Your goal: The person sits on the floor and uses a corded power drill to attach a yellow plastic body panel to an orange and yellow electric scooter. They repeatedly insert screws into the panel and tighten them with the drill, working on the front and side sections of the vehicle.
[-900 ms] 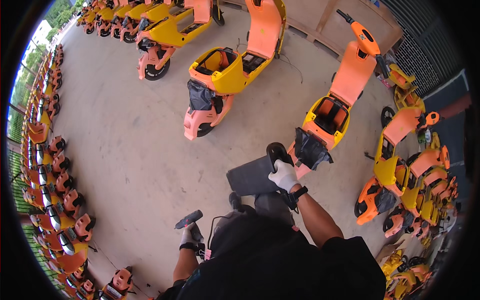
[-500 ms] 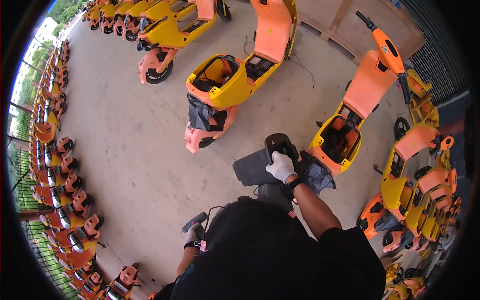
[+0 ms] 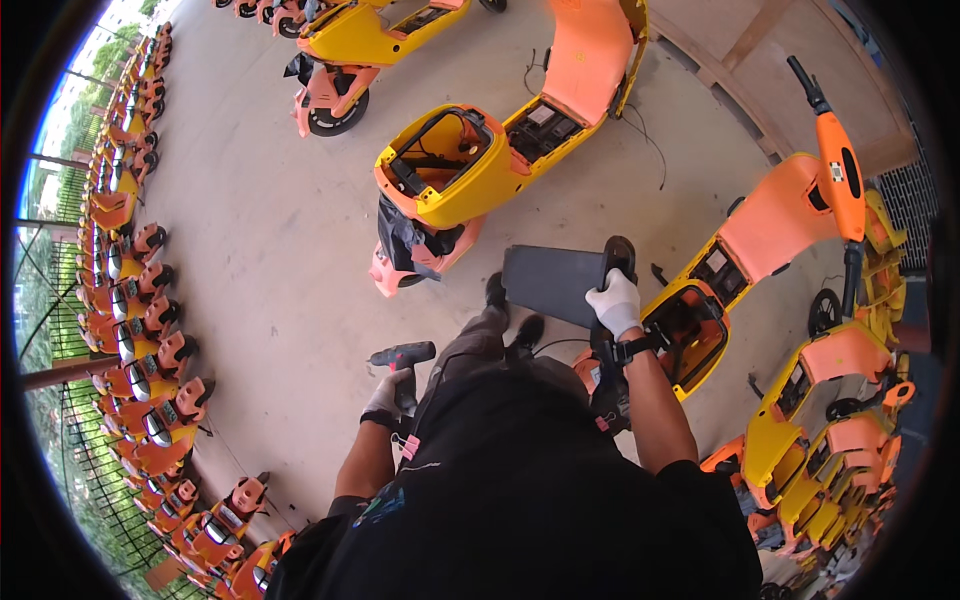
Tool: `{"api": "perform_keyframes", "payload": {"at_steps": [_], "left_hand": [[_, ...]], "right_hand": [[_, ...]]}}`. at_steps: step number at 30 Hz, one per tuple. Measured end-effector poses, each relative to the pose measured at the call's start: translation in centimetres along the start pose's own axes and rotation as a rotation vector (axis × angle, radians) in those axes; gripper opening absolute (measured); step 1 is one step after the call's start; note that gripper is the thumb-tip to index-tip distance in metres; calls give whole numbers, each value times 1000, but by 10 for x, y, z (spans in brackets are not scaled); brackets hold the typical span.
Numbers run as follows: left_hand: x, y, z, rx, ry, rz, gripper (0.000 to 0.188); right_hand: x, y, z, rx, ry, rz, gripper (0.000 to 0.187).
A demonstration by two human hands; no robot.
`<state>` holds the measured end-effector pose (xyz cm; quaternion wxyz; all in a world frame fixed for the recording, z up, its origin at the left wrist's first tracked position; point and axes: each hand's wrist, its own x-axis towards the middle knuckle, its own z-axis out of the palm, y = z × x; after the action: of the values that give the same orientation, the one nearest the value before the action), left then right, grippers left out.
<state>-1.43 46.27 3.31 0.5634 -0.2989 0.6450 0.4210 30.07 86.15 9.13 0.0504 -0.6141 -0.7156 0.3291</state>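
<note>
My left hand (image 3: 386,393), in a pale glove, is closed around the handle of a dark cordless drill (image 3: 408,355). The drill points left, out beside my thigh. Gloved as well, my right hand (image 3: 617,304) grips the black end of a scooter part with a flat dark grey panel (image 3: 552,284); its exact kind is unclear. The panel stretches left from the hand, above my feet. Just right of that hand stands an orange and yellow scooter (image 3: 770,225), its rear compartment uncovered. My forearm hides part of its tail.
Another stripped scooter (image 3: 490,185) stands ahead, with dark plastic hanging at its tail and loose wires (image 3: 650,150) on the floor. Partly stripped scooters (image 3: 785,430) crowd the right side. A long row of scooters (image 3: 150,350) lines the fence at left. A brown board (image 3: 770,60) lies at the far right.
The grey panel has swung further from the scooter's tail, showing its broad face. My left hand has brought the drill forward and up. My view has shifted, showing my legs and shoes.
</note>
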Motion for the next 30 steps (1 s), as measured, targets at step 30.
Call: {"api": "perform_keyframes", "payload": {"at_steps": [30], "left_hand": [[89,178,300,384,-221,-199,15]], "right_hand": [[264,59,-156,-294,33,184,25]]}}
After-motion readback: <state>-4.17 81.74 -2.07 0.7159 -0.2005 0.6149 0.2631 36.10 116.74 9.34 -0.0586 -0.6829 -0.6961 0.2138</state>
